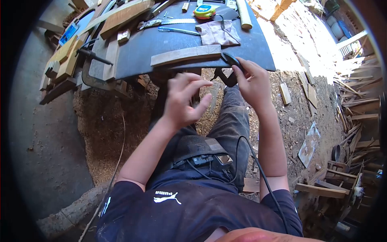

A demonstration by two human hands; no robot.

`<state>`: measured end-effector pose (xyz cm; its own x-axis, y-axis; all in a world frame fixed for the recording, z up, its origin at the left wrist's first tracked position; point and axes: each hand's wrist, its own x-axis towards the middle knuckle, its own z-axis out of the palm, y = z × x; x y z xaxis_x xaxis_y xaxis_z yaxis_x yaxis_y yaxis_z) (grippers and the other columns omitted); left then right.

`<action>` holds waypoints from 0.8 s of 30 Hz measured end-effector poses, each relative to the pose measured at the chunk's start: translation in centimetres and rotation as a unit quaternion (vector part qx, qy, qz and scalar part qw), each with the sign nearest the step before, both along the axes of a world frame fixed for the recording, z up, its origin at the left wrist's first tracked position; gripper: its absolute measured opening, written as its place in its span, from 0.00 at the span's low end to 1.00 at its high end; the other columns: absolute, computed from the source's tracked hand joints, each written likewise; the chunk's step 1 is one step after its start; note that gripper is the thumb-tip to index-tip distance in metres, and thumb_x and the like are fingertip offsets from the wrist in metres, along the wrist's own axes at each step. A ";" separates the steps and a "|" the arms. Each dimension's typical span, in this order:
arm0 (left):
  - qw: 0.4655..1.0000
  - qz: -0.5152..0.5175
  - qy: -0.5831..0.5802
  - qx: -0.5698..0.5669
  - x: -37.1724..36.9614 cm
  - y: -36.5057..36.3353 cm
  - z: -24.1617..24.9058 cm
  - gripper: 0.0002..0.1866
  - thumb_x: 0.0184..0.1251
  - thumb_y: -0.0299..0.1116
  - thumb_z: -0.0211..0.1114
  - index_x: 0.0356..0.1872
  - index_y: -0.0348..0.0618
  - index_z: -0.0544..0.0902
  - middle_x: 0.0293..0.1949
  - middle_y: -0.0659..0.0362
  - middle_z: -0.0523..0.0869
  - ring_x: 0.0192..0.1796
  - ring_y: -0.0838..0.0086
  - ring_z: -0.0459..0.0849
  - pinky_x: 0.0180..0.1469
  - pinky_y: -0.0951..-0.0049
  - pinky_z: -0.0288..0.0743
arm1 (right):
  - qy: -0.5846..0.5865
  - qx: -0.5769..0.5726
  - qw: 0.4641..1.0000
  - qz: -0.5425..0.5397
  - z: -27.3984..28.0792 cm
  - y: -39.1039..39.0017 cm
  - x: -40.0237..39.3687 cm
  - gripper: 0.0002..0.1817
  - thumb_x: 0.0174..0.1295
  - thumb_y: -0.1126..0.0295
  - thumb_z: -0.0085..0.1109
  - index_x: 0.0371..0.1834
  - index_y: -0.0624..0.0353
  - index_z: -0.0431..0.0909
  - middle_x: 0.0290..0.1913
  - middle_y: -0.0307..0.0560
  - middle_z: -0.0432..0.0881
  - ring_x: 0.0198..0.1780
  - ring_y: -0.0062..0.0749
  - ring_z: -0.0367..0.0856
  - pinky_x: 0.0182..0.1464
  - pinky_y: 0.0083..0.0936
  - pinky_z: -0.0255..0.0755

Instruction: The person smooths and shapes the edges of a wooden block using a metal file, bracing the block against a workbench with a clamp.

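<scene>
At the table's front edge, my right hand (254, 82) grips a black clamp (230, 59); part of the clamp shows below the tabletop. My left hand (185, 99), slightly blurred, hangs in front of the edge with fingers apart and nothing in it. A curved strip of pale wood (185, 55) lies along that edge, just beyond my left hand, its right end beside the clamp. Behind the strip are a crumpled cloth (219, 33), a blue pen (179, 30), a saw blade (171, 21) and a yellow-green tape measure (204, 11).
A large C-clamp (86, 72) juts out at the dark table's (133, 52) left side, near stacked wood blocks (64, 60). A wooden handle (244, 15) lies at the upper right. Scrap wood (358, 109) is heaped on the right; a cable (262, 173) runs over my body.
</scene>
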<state>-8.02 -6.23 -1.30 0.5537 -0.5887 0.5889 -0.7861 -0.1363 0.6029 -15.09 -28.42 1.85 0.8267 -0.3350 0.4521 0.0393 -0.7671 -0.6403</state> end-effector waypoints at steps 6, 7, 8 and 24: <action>0.856 -0.172 0.486 0.040 6.2 -5.2 -11.2 0.26 0.75 0.38 0.64 0.72 0.45 0.74 0.66 0.53 0.81 0.62 0.69 0.82 0.63 0.66 0.77 | 0.211 0.060 0.976 0.006 2.7 -2.2 0.3 0.17 0.67 0.68 0.65 0.58 0.60 0.86 0.33 0.54 0.88 0.28 0.33 0.83 0.35 0.30 0.75; 0.837 -0.262 0.480 0.011 7.1 -5.7 -12.1 0.28 0.76 0.31 0.62 0.75 0.45 0.71 0.70 0.53 0.77 0.65 0.69 0.80 0.64 0.69 0.76 | 0.204 0.014 0.978 0.034 3.1 -2.5 0.5 0.18 0.67 0.67 0.66 0.59 0.58 0.85 0.29 0.53 0.87 0.26 0.32 0.81 0.34 0.31 0.74; 0.831 -0.281 0.479 0.031 7.8 -6.1 -12.2 0.29 0.75 0.33 0.65 0.75 0.42 0.70 0.66 0.52 0.80 0.64 0.70 0.81 0.63 0.69 0.78 | 0.175 -0.045 0.980 0.079 2.5 -3.8 0.9 0.19 0.66 0.65 0.67 0.59 0.56 0.86 0.29 0.51 0.87 0.23 0.28 0.80 0.32 0.30 0.73; 0.999 -0.011 0.018 0.036 5.2 -8.0 -11.3 0.21 0.51 0.54 0.79 0.38 0.50 0.87 0.37 0.61 0.90 0.47 0.65 0.86 0.53 0.55 0.72 | 0.213 0.145 0.961 0.097 3.3 -3.6 5.5 0.21 0.56 0.57 0.81 0.18 0.51 0.76 0.25 0.42 0.88 0.26 0.22 0.84 0.40 0.30 0.84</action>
<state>-2.87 -14.26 -12.56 0.5604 -0.6411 0.5244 -0.7670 -0.1628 0.6207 -9.59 -32.01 5.12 0.9757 -0.2172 -0.0298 -0.1493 -0.5584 -0.8160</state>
